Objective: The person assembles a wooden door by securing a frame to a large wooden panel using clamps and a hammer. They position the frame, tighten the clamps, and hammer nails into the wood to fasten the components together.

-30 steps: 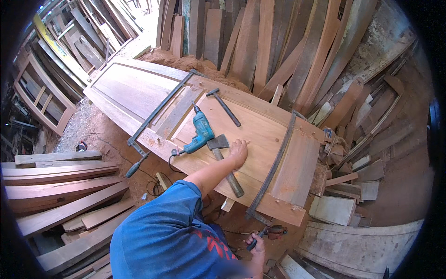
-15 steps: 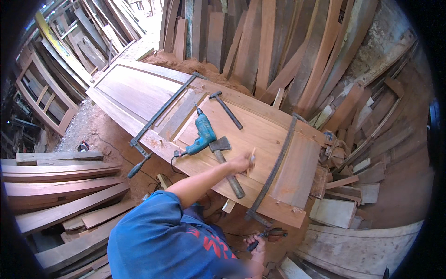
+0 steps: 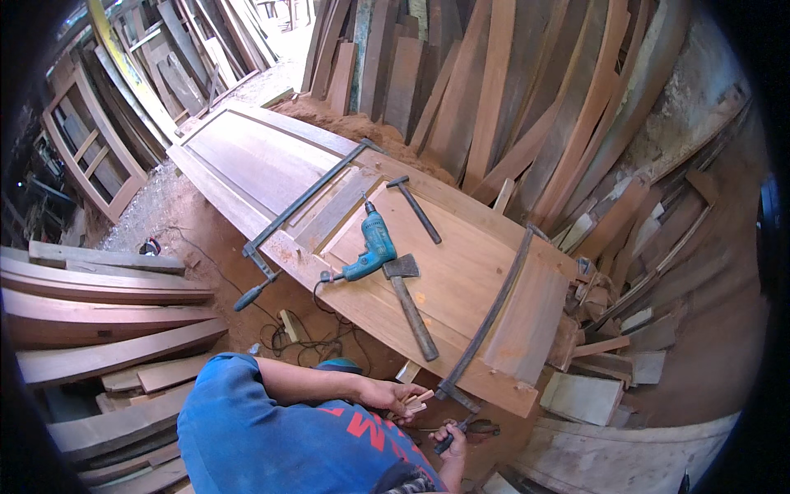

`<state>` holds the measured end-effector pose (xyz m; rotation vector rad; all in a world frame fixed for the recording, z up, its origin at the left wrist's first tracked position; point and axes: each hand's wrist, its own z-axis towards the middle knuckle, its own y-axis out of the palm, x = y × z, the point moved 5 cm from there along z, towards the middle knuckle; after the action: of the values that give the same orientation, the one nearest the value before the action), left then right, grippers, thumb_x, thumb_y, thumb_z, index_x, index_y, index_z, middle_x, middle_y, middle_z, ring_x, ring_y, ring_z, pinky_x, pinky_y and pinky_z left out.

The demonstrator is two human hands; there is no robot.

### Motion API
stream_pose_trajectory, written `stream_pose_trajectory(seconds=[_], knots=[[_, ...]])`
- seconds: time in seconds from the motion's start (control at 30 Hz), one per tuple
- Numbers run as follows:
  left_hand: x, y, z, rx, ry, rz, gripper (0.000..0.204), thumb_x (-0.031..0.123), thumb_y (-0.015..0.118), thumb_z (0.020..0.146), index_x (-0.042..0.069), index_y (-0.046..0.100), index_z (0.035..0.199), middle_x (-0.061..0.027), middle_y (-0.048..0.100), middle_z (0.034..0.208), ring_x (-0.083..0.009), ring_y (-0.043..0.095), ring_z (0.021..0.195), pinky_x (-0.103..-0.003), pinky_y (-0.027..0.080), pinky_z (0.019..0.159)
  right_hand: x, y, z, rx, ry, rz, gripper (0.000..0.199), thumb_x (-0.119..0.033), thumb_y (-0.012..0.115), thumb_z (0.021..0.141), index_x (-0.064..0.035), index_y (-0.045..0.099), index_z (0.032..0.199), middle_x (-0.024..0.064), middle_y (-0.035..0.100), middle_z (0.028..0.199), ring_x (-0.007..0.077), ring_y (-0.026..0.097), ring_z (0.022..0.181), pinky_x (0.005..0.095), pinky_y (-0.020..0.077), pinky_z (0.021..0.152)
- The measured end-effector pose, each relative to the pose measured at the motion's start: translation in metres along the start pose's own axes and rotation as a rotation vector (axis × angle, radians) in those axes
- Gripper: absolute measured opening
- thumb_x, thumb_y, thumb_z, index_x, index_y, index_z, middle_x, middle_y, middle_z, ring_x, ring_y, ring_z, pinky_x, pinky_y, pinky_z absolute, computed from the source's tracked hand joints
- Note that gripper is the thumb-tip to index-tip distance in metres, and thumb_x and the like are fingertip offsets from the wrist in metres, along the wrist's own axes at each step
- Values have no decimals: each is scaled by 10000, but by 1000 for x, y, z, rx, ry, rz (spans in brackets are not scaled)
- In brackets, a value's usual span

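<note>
Close to my body, my left hand [image 3: 388, 397] is closed on several small pale wooden pegs [image 3: 418, 403], whose ends stick out past the fingers. My right hand [image 3: 450, 439] wraps round a dark handle, apparently the screw handle of the bar clamp [image 3: 494, 305] that crosses the near right end of the door. This panelled wooden door [image 3: 527, 325] lies flat and slanted ahead of me. On it rest a teal power drill [image 3: 377, 241], an axe [image 3: 411, 313] with a wooden handle, and a hammer [image 3: 415, 212].
A second bar clamp [image 3: 309, 196] spans the door farther left, its handle jutting over the near edge. Stacked boards [image 3: 107, 296] rise at the left. Tall planks [image 3: 485, 99] lean along the back. Wood offcuts [image 3: 584, 397] crowd the right, and cables [image 3: 317, 346] lie on the floor.
My left hand has drawn back from the door top to near my right hand, bringing the wooden pegs. My right hand stays on the dark handle. The view has shifted slightly.
</note>
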<state>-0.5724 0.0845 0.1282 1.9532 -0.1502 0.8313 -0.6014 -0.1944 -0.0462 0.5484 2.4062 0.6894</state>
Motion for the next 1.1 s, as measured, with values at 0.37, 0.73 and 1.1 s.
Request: stream_pose_trajectory(seconds=[0.37,0.73,1.1], knots=[[6,12,-1,-9,-33,3,339,168,624,986,63,500,1283,17,563,946,-108,572,853,-269,480,800,-10,2,-13,345,-31,-329,264,-118,646,909,-16,540,1128,143,660,810,234,657,638,399,560,591],[-65,-112,90,790,-205,575,284,368,724,810,86,696,822,-78,657,704,-228,643,640,-374,520,611,-51,7,-19,595,-159,-1502,365,-288,828,785,-19,600,881,130,685,833,269,687,841,438,552,762],[-59,-82,120,721,-62,681,356,417,716,851,62,714,868,-109,679,748,-236,663,725,-393,508,686,-15,-12,-28,184,72,-441,305,-169,545,1005,-57,522,1288,107,671,1134,246,669,961,436,557,810]])
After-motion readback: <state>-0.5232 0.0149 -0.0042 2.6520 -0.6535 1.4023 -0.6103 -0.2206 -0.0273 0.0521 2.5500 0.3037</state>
